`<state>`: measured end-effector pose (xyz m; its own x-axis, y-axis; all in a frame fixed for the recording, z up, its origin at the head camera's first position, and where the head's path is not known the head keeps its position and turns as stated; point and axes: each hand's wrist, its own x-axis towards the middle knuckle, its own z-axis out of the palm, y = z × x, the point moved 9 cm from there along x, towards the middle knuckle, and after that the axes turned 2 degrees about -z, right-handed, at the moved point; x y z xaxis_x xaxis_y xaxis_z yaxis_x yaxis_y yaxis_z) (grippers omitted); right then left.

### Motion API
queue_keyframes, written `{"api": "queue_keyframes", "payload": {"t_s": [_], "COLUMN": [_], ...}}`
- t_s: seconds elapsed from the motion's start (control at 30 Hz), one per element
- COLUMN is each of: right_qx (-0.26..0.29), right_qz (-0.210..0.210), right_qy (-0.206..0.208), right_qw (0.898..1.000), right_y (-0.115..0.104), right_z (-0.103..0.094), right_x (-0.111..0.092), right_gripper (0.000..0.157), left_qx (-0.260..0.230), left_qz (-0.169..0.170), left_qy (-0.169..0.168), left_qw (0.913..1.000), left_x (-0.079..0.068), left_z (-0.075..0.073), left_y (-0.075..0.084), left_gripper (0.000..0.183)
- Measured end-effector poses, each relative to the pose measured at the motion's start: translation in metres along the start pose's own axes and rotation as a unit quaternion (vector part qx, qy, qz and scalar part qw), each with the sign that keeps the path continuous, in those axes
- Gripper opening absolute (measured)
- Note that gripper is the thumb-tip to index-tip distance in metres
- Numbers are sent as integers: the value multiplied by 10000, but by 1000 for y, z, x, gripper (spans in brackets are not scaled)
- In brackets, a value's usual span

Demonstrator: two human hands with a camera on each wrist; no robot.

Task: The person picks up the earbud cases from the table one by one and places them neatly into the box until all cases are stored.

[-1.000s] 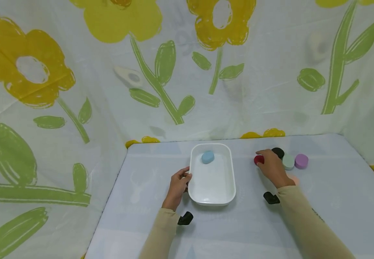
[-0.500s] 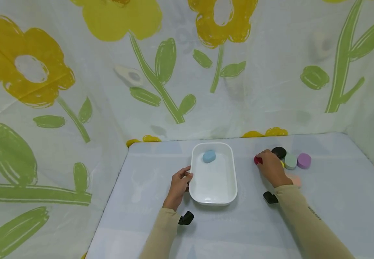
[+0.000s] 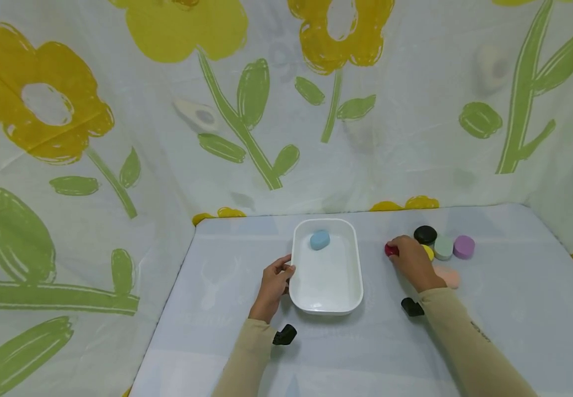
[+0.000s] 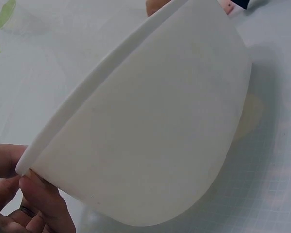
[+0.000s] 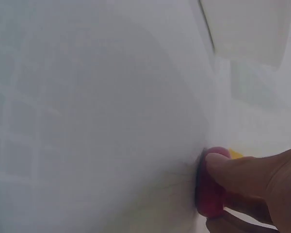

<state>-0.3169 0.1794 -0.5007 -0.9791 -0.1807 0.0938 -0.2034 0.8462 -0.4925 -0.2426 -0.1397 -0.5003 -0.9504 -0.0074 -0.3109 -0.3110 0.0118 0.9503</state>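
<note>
Compared with half a second earlier, the right hand (image 3: 414, 264) had shifted slightly toward the white tray (image 3: 326, 278), pinching the red piece (image 3: 390, 250) to the tray's right; more of the yellow piece (image 3: 428, 253) showed behind it. The left hand (image 3: 270, 284) kept its grip on the tray's left rim, and the blue piece (image 3: 319, 240) stayed near the tray's far end. Fingers partly covered the red piece; whether it touched the tabletop (image 3: 371, 347) could not be told. In the left wrist view, the tray's wall hid its contents. Tabletop separated the tray's right rim from the red piece.
</note>
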Motion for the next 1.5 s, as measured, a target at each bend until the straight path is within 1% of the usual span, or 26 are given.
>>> {"api": "queue_keyframes", "payload": {"t_s": [0.23, 0.3, 0.43, 0.5, 0.57, 0.7, 0.77, 0.9, 1.1, 1.3, 1.5], "right_qx": [219, 361, 684, 826, 937, 1134, 1247, 1420, 1494, 1219, 1061], "right_qz": [2, 53, 206, 193, 116, -242, -369, -448, -482, -675, -752], "right_qy": [166, 145, 34, 68, 186, 539, 607, 460, 52, -229, -485], "right_qw": [9996, 9992, 9974, 9964, 9954, 9918, 9896, 9878, 9876, 9900, 9903], "right_y": [-3, -4, -9, -16, -26, -53, -67, -91, -117, -131, -138], "right_z": [4, 6, 8, 5, 0, -17, -23, -27, -17, -2, 12], "right_x": [-9, -11, -13, -13, -13, -13, -12, -8, 4, 16, 24], "right_gripper": [37, 38, 43, 45, 46, 45, 45, 47, 47, 44, 40], "left_qx": [-34, -50, -116, -141, -133, -75, -54, -73, -127, -161, -229], "left_qz": [17, -2, -20, -21, 0, 47, 43, 45, 37, 90, 24], "left_qy": [-4, -30, -21, 33, 105, 203, 234, 244, 215, 131, 20], "left_qw": [10000, 10000, 9999, 9999, 9999, 9998, 9997, 9997, 9997, 9997, 9997], "left_x": [-1, 2, 11, 15, 16, 17, 17, 18, 19, 18, 16], "left_z": [-1, -1, -3, -5, -6, -7, -7, -7, -7, -5, -4], "left_y": [-3, -7, -20, -26, -28, -29, -28, -26, -27, -25, -20], "left_gripper": [41, 41, 40, 40, 39, 38, 37, 37, 37, 38, 40]}}
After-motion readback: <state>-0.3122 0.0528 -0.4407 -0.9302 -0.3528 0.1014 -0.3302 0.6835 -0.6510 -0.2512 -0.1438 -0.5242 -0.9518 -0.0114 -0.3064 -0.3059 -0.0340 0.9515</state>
